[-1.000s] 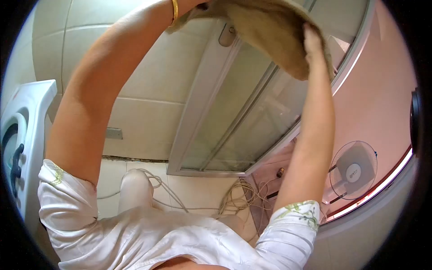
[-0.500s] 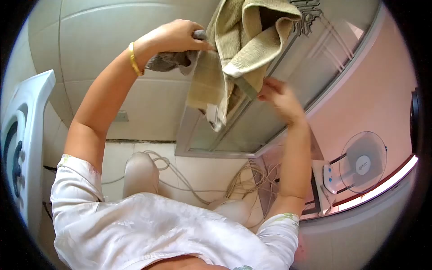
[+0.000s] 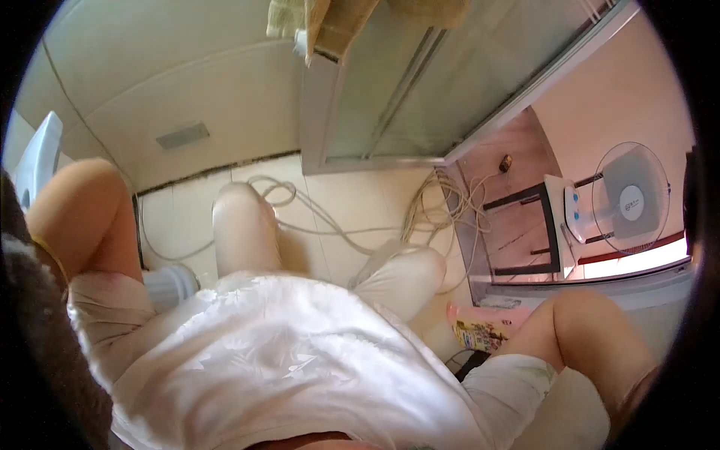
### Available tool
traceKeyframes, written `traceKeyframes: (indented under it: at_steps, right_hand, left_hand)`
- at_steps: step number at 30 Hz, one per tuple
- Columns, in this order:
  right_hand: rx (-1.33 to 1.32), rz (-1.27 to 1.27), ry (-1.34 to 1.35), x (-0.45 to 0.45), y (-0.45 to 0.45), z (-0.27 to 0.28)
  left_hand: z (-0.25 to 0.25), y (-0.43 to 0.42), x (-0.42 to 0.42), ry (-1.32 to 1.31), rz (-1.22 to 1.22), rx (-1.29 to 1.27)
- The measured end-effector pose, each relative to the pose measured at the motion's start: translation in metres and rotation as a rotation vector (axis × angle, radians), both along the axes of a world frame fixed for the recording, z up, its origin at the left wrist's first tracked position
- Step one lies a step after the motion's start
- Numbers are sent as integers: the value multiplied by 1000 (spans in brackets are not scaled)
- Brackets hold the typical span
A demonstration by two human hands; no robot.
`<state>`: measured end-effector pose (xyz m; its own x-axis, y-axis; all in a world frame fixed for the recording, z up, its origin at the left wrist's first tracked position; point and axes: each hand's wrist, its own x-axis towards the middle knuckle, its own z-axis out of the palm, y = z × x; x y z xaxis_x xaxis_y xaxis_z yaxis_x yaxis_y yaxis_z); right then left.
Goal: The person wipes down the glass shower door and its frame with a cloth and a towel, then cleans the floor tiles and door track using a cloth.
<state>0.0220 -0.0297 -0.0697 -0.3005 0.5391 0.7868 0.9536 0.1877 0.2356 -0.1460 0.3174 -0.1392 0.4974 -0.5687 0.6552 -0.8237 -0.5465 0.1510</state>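
Both my hands are out of view. My left arm is bent up at the left edge, its bracelet partly hidden by a dark, fuzzy grey-brown cloth close to the camera. My right arm bends at the lower right, and its hand lies beyond the edge of the view. At the top, the lower ends of a yellow-beige towel hang in front of the wall and the glass door. Neither arm touches the towel.
A beige hose lies looped on the tiles around my knees. A fan stands by a dark-framed stool at right. A pink printed packet is beside my right arm, and a white ribbed container near my left. A white fixture is at left.
Both hands have left the towel and drawn back out of view. The grey cloth has come toward me at the left. My view has tilted down, so less of the towel shows.
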Motion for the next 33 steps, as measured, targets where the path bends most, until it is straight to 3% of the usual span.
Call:
traceKeyframes:
  at_steps: [12, 18, 22, 27, 30, 32, 33]
  right_hand:
    - [-119, -271, 134, -33, -40, -47]
    - [-145, -415, 191, -52, -59, -53]
    - [-171, -579, 270, -52, -73, -65]
    - [-295, -765, 628, -9, -56, -135]
    - [-320, -610, 998, 10, -10, -221]
    - [4, -200, 1327, -2, 18, -267]
    - [12, -294, 1428, -9, 23, -262]
  left_hand:
    - [-28, -17, 6, 52, -100, 50]
    - [-38, -16, 4, 108, -15, -101]
    - [-52, -28, 30, 234, 185, -368]
    - [-106, -70, 114, 682, 339, -806]
    - [-145, -113, 155, 1036, 260, -989]
    - [-171, -141, 176, 1223, -246, -1056]
    - [-183, -160, 192, 1317, -326, -1050]
